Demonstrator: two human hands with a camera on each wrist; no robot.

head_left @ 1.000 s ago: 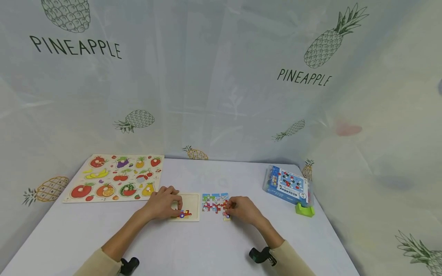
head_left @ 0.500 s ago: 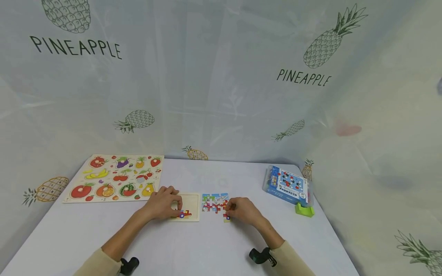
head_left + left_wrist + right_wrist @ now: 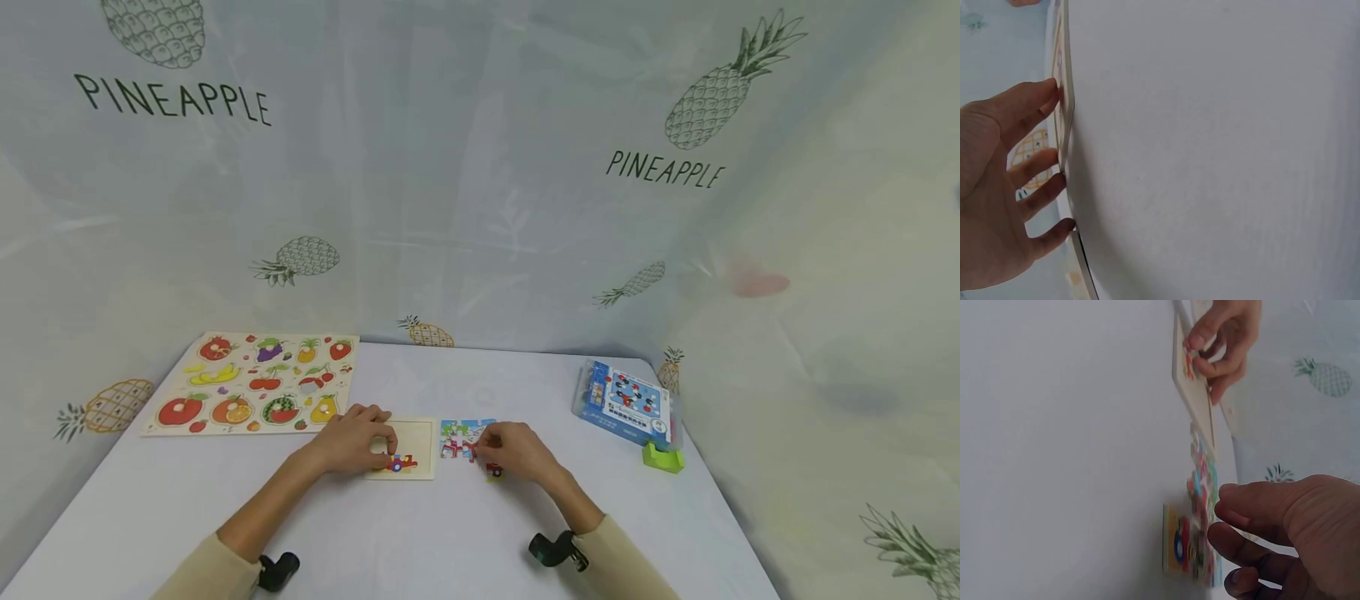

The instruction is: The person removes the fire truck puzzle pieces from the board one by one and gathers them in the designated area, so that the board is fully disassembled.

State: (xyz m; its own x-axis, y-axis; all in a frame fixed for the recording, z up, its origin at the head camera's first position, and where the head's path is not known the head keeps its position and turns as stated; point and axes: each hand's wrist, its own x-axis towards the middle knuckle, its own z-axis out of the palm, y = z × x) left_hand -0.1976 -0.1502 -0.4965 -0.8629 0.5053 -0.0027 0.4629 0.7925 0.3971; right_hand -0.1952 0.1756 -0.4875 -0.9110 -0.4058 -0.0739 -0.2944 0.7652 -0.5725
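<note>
My left hand (image 3: 352, 442) rests at the shallow wooden puzzle tray (image 3: 420, 433), thumb and index finger at a car-picture jigsaw piece (image 3: 398, 463) in its lower part. The right wrist view shows these fingertips of the left hand (image 3: 1229, 337) around the red and yellow piece (image 3: 1187, 361). My right hand (image 3: 517, 450) hovers with bent fingers over the loose jigsaw pieces (image 3: 455, 433) on the table. In the right wrist view, thumb and fingers of the right hand (image 3: 1285, 531) stand apart beside them, holding nothing visible. A corner piece with a wheel (image 3: 494, 472) lies under its near side.
A fruit picture board (image 3: 247, 383) lies at the back left, its near right corner close to my left hand. At the right stand a blue-labelled plastic box (image 3: 626, 402) and a bright green holder (image 3: 663, 458). A pineapple-print curtain (image 3: 465, 208) closes off the back.
My right hand has moved left from the corner piece, over the middle of the loose pieces. The left hand stays at the tray. The whole head view has shifted slightly.
</note>
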